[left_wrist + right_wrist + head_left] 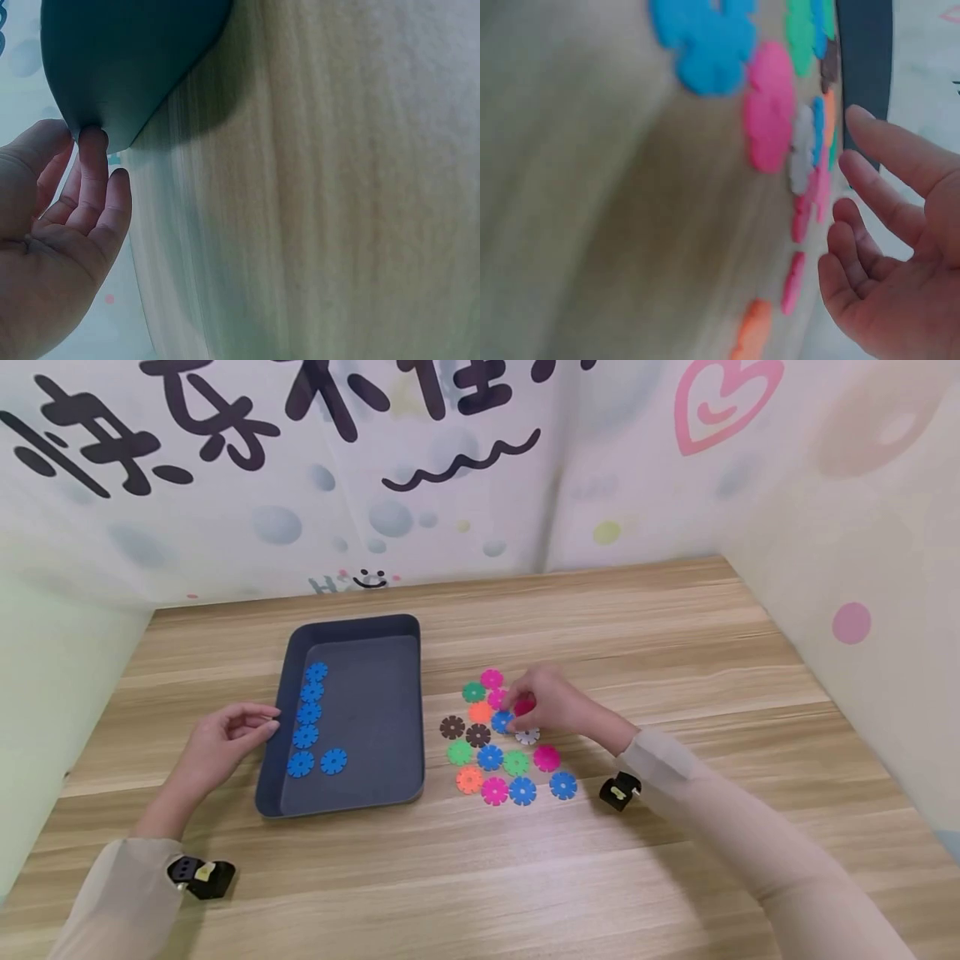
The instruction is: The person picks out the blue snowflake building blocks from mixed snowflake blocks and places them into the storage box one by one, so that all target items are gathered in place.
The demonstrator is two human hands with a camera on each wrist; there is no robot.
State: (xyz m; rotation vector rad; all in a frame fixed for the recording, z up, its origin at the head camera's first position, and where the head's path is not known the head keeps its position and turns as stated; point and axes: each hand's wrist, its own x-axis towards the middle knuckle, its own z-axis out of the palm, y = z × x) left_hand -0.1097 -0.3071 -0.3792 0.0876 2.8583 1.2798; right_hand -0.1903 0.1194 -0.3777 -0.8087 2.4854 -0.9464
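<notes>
My left hand (228,739) is at the left side of a dark grey tray (360,802), with thumb and a finger pinching its rim, as the left wrist view shows. Inside the tray, several blue notched discs (308,713) form a column along the left wall, and one more blue disc (333,761) lies beside the lowest. Above the loose discs is my right hand (551,697), thumb and forefinger pointing down at a blue disc (502,722). In the right wrist view the fingers of this hand (900,232) are spread apart with nothing between them.
Right of the tray lie pink (494,792), orange (469,780), green (516,763), brown (452,727) and white (527,737) discs, among other blue ones (563,785). The wooden table (450,885) meets a printed wall cloth (480,510) behind.
</notes>
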